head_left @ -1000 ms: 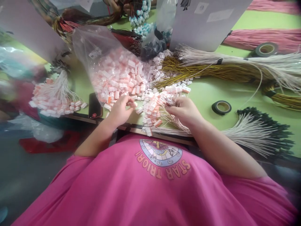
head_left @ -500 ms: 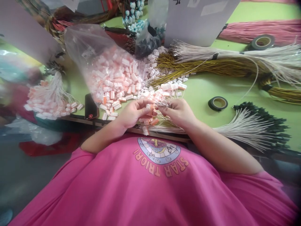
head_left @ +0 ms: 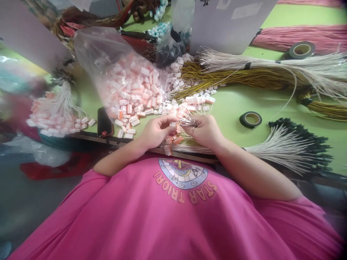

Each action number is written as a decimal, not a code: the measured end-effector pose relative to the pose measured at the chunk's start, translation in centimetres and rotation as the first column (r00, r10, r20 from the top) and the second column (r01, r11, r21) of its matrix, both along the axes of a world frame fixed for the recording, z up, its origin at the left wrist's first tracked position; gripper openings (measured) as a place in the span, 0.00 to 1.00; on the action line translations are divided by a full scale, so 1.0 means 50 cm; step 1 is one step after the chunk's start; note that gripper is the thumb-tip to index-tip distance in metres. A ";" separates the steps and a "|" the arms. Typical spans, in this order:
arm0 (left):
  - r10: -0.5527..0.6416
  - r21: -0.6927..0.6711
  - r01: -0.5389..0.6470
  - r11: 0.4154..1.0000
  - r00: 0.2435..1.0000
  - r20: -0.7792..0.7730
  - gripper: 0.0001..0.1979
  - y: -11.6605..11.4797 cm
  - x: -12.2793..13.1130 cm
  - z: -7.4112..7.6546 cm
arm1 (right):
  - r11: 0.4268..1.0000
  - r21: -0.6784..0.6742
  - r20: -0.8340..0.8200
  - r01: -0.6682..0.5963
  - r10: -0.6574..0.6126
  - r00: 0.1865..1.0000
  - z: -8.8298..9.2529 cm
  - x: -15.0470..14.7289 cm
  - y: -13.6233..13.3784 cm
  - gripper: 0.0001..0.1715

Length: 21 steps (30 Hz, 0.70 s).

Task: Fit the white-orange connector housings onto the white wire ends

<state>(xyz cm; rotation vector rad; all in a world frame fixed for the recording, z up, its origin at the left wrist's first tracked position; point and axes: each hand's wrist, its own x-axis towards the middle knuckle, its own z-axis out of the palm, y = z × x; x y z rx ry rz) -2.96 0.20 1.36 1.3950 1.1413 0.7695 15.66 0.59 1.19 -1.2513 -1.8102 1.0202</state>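
My left hand (head_left: 155, 131) pinches a small white and orange connector (head_left: 172, 125) at the near edge of the green table (head_left: 233, 104). My right hand (head_left: 204, 130) is closed on a bunch of thin white wires (head_left: 189, 123), their metal ends pointing at the connector. The two hands almost meet. Loose connectors (head_left: 173, 139) lie under and between the hands. A clear plastic bag (head_left: 130, 85) full of the same connectors lies just beyond the left hand.
A black phone (head_left: 104, 122) lies left of the hands. Finished wired connectors (head_left: 58, 112) pile at far left. Yellow wire bundles (head_left: 244, 77), white wire bundles (head_left: 284, 146), two tape rolls (head_left: 251, 119) (head_left: 300, 49) and pink wires (head_left: 306, 34) fill the right. A grey box (head_left: 227, 25) stands behind.
My left hand moved right from the loose pile with a connector and met my right hand. In the last half second both hands barely shifted.
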 end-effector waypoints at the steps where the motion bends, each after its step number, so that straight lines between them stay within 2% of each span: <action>1: -0.004 0.016 0.004 1.000 0.999 -0.034 0.13 -0.001 0.004 0.002 | 1.000 0.000 0.017 -0.001 0.001 1.000 -0.001 -0.001 0.000 0.13; 8: 0.046 0.137 -0.027 0.990 0.990 -0.137 0.11 -0.007 0.013 0.004 | 0.999 -0.036 0.098 0.025 -0.021 0.995 -0.001 -0.004 0.004 0.14; 12: 0.003 0.121 0.017 0.992 0.986 -0.166 0.07 -0.012 0.019 0.005 | 1.000 -0.014 0.112 0.022 -0.021 0.994 0.001 -0.006 0.002 0.12; 14: -0.015 0.159 0.046 0.986 0.982 -0.191 0.05 -0.012 0.020 0.007 | 1.000 -0.016 0.112 0.010 -0.008 0.994 0.001 -0.005 0.001 0.12; 18: 0.005 0.362 0.103 0.926 0.958 -0.286 0.10 0.003 -0.010 0.009 | 0.998 -0.067 0.001 -0.006 0.006 1.000 -0.003 0.005 0.012 0.13; 21: 0.134 0.493 0.098 0.864 0.900 -0.414 0.14 0.024 -0.066 0.010 | 0.998 -0.047 -0.095 0.045 -0.050 0.994 -0.009 0.016 0.025 0.11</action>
